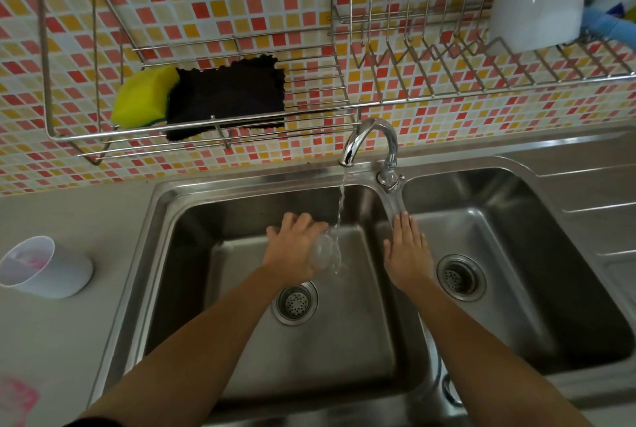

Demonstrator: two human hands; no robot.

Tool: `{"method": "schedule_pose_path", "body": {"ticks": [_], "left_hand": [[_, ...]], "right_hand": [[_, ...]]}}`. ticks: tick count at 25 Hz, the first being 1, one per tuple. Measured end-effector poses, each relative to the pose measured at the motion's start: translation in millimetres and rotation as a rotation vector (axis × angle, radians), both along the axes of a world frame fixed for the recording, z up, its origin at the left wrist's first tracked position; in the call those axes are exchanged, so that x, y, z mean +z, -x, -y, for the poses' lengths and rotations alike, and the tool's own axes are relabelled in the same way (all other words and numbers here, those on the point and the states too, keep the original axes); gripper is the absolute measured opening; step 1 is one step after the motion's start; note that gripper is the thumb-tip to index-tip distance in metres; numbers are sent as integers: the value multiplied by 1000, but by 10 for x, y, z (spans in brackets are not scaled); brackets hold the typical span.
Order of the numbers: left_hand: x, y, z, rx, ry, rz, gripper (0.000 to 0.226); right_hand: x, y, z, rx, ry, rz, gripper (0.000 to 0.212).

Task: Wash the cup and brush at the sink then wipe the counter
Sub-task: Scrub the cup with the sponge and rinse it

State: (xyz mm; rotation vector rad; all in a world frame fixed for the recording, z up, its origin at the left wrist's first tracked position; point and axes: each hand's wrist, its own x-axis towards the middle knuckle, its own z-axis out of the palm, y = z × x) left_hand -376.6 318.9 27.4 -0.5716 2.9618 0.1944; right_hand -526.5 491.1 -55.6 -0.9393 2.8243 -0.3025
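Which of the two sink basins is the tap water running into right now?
The left basin: the faucet spout pours into it, over the left hand; the right basin gets no stream.

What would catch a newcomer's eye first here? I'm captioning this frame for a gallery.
Probably the water stream from the faucet falling onto a clear cup held by the left hand over the left basin. The right hand lies open on the divider. Behind, a yellow sponge and black cloth sit in a wire rack.

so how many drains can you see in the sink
2. One drain in the left basin, below the left hand; one drain in the right basin, beside the right hand. None looks hidden.
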Motion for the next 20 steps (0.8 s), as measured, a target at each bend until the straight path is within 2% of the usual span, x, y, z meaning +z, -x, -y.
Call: {"method": "schedule_pose_path", "body": {"ticks": [6, 9, 11, 13, 14, 15, 18, 20], "left_hand": [[42, -46, 67, -354, 464, 39, 78], [62, -46, 72, -553, 592, -26, 68], [97, -73, 66, -686, 701, -53, 54], [144, -96, 49, -643, 701, -98, 51], [153, -104, 43, -531, 622, -129, 54], [146, -107, 49, -378, 460, -146, 60], [167, -238, 49, 146, -292, -211, 80], [211, -458, 9, 303, -608, -364, 83]], "right_hand": [[-42, 7, 3, 14, -1, -18, 57], [-47, 11, 14, 7, 12, -23, 57], [-36, 6, 15, 10, 3, -18, 58], [-8, 9, 22, 10, -24, 8, 60], [32, 12, 17, 16, -47, 26, 60], [87, 9, 10, 31, -72, 44, 61], [310, -104, 12, 69, -6, 37, 56], [447, -323, 43, 56, 129, 21, 45]]}}
